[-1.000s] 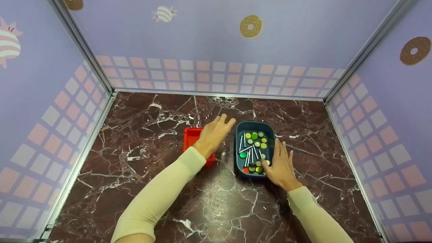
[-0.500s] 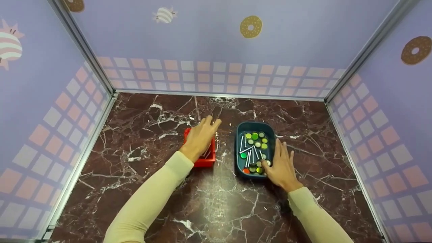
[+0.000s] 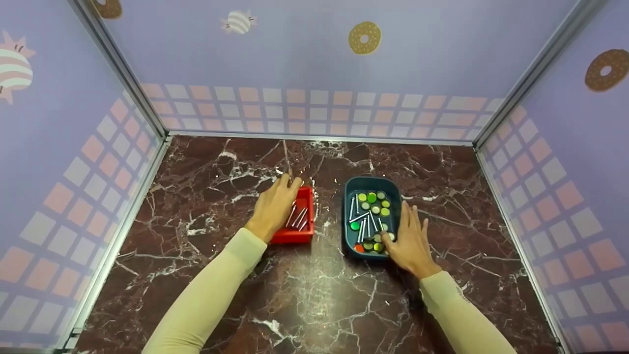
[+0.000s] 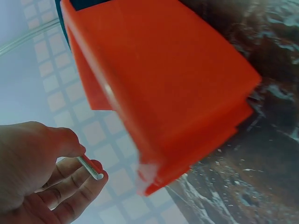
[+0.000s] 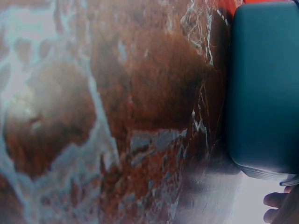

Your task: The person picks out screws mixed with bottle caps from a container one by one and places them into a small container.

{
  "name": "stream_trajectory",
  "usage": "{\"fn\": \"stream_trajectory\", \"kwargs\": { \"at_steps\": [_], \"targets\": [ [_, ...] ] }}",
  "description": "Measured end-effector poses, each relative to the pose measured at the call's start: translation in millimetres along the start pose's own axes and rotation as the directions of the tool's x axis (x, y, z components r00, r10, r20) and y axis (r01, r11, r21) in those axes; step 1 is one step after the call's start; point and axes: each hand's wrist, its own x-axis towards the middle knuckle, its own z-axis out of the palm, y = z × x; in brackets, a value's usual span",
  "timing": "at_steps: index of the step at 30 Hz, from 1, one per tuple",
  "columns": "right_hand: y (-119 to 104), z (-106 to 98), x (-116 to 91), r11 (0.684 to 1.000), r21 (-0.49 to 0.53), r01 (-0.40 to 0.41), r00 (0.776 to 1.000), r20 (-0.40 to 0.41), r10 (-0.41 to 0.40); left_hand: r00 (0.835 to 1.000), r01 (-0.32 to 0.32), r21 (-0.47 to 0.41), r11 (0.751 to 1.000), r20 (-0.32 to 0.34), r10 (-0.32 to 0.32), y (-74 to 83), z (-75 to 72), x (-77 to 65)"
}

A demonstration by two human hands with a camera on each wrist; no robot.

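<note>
My left hand (image 3: 272, 209) is over the left side of a red bin (image 3: 293, 239) in the head view. It pinches a metal bolt (image 4: 91, 168) between thumb and fingers; the left wrist view shows the threaded end. Several bolts (image 3: 300, 220) lie in the bin, partly hidden by that hand. At the right stands a dark blue box (image 3: 347, 231) with bolts (image 3: 366, 228) and round bottle caps (image 3: 385, 212), some green, yellow or orange. Along the box's right side rests my right hand (image 3: 412, 243), thumb over the rim, fingers stretched out beside the outer wall.
Both containers stand on a dark red marbled table (image 3: 314, 295), with a narrow gap between them. Patterned panels enclose it at the back (image 3: 304, 59), left (image 3: 59, 147) and right (image 3: 565, 147). Metal strips run along the panels' lower edges.
My left hand has moved left from the gap between the containers to the bin's left side, uncovering the bolts in the bin. The right hand and the box have stayed put.
</note>
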Motion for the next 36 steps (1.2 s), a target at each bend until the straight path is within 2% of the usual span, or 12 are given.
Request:
{"fn": "stream_trajectory", "kwargs": {
  "at_steps": [6, 14, 24, 30, 36],
  "targets": [
    [0, -1, 0, 1.0, 0.003, -0.011, 1.0, 0.02, 0.011, 1.0, 0.007, 0.027, 1.0, 0.029, -0.008, -4.0, 6.7, -7.4],
    [-1, -3, 1, 1.0, 0.007, -0.017, 1.0, 0.027, 0.017, 0.996, 0.022, 0.029, 0.999, 0.088, -0.025, 0.9, 17.0, -9.2],
    [0, -2, 1, 1.0, -0.002, 0.002, 1.0, 0.004, -0.002, 0.978, 0.067, 0.027, 0.997, 0.194, -0.071, 7.0, 26.6, -6.4],
    [0, -1, 1, 1.0, 0.004, 0.0, 1.0, 0.011, 0.0, 0.971, 0.089, 0.019, 0.996, 0.221, -0.091, 9.8, 30.2, -5.3],
    [0, 0, 0, 1.0, -0.001, -0.005, 1.0, 0.006, 0.005, 0.975, 0.085, 0.001, 0.996, 0.208, -0.083, 11.2, 29.3, -5.7]
  ]
}}
